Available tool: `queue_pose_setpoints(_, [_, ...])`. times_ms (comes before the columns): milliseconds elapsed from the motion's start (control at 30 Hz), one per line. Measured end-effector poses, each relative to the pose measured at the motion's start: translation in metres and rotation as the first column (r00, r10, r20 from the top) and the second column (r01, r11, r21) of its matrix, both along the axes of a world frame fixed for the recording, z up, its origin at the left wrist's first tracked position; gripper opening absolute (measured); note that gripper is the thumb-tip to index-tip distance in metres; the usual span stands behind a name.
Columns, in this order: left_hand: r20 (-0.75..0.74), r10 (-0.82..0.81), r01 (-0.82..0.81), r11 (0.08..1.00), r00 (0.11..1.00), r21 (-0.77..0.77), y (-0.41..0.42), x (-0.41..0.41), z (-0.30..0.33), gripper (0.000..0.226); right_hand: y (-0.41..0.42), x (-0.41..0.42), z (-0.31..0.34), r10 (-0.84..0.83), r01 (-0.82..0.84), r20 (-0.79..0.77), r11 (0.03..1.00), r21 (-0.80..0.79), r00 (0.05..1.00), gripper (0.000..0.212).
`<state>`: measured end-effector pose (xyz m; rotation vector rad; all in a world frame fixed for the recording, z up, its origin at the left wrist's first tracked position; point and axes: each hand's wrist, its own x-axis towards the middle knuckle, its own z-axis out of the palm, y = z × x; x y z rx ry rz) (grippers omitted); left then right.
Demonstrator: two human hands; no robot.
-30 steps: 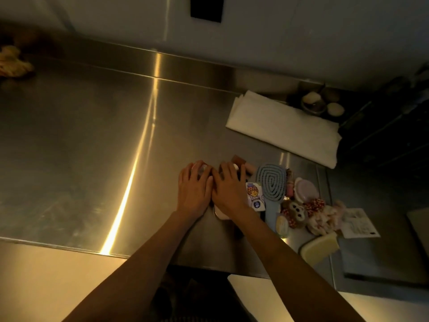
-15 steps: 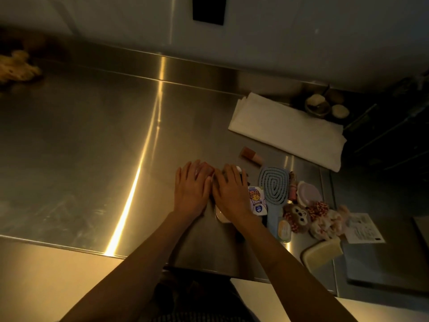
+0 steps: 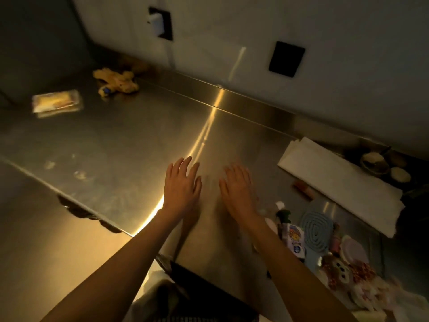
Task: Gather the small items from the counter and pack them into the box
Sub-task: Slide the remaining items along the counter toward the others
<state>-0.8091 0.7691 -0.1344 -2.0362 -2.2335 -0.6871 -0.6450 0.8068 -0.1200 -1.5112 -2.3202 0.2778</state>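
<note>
1. Dim steel counter against a pale wall; glare streak down its middle.
2. Left hand and right hand: fingers spread, flat, holding nothing.
3. Cluster of small items lies at 4 o'clock of the hands; plush toy and wrapped packet well apart at 10 o'clock.
4. No box in view.
5. Risk: the far strays get overlooked; low light hides small pieces.

Counter: brushed stainless metal, glossy, with a bright streak of reflected light. Folded cloth, right of frame: white, matt. Packet, upper left: clear glossy plastic. Toy, upper left: yellow plush, fuzzy. Wall: smooth, matt.
</note>
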Motion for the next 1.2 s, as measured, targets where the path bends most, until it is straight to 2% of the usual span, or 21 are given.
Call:
queue_pose_setpoints(100, [-0.016, 0.076, -0.075, 0.996, 0.997, 0.039, -0.007, -0.043, 0.003, 0.042, 0.01, -0.04, 0.002, 0.053, -0.046, -0.067, 0.994, 0.099, 0.996, 0.04])
queue_pose_setpoints(200, [-0.011, 0.161, -0.16, 0.987, 0.987, 0.026, -0.012, -0.089, 0.001, 0.043, 0.016, -0.083, 0.004, 0.094, -0.079, -0.095, 0.985, 0.151, 0.991, 0.038])
queue_pose_setpoints(600, [-0.005, 0.225, -0.225, 0.974, 0.974, -0.034, 0.033, -0.276, -0.013, 0.042, 0.056, -0.271, -0.009, 0.134, -0.133, -0.012, 0.99, 0.036, 0.991, 0.052])
queue_pose_setpoints(767, [0.001, 0.259, -0.258, 0.962, 0.966, -0.093, 0.054, -0.355, -0.025, 0.043, 0.089, -0.348, -0.019, 0.17, -0.167, 0.065, 0.985, -0.045, 0.983, 0.043])
queue_pose_setpoints(900, [-0.008, 0.293, -0.292, 0.95, 0.956, -0.111, 0.076, -0.409, -0.025, 0.044, 0.116, -0.396, -0.024, 0.191, -0.191, 0.105, 0.982, -0.01, 0.976, 0.041])
queue_pose_setpoints(1033, [-0.024, 0.301, -0.302, 0.947, 0.953, -0.108, 0.105, -0.453, -0.021, 0.045, 0.147, -0.435, -0.023, 0.194, -0.198, 0.075, 0.979, 0.05, 0.978, 0.038])
queue_pose_setpoints(1200, [-0.057, 0.301, -0.306, 0.942, 0.952, -0.14, 0.152, -0.509, -0.013, 0.048, 0.198, -0.48, -0.013, 0.221, -0.227, 0.065, 0.968, 0.104, 0.973, 0.048])
